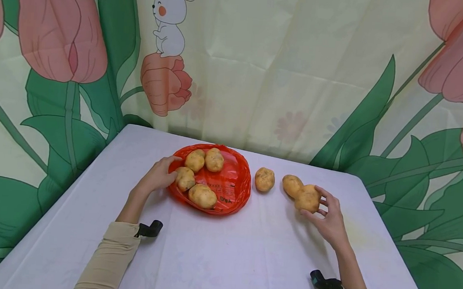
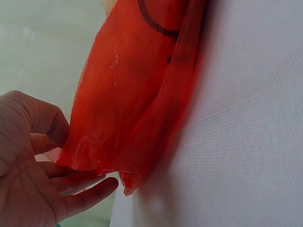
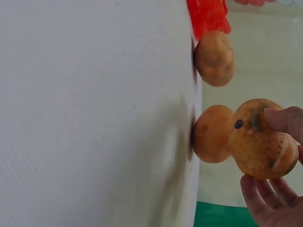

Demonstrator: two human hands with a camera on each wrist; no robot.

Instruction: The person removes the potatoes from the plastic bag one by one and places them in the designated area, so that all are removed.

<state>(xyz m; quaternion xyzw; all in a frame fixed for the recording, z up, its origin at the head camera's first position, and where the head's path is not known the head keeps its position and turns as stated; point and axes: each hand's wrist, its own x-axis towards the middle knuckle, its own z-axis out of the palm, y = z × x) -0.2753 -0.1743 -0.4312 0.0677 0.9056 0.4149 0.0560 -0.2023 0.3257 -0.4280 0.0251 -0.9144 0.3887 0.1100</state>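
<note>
My left hand [image 1: 158, 174] grips the left edge of a red plastic bag [image 1: 230, 180], which lies spread open like a shallow bowl. In the left wrist view the thumb and fingers [image 2: 90, 196] are on either side of the thin bag edge [image 2: 118, 94]. Several potatoes [image 1: 202, 196] sit inside, mostly toward the left. On the right, my right hand [image 1: 332, 221] holds a potato [image 1: 307, 199] between thumb and fingers, raised above the table. The right wrist view shows dark spots on this held potato [image 3: 262, 142]. Just behind it lies another potato [image 1: 291, 184].
One more potato [image 1: 264, 179] rests between the bag and the right-hand potatoes. A white cloth covers the table [image 1: 223, 260]. Behind it hangs a curtain [image 1: 252, 74] printed with tulips and a rabbit. Each wrist wears a small black camera [image 1: 151, 228].
</note>
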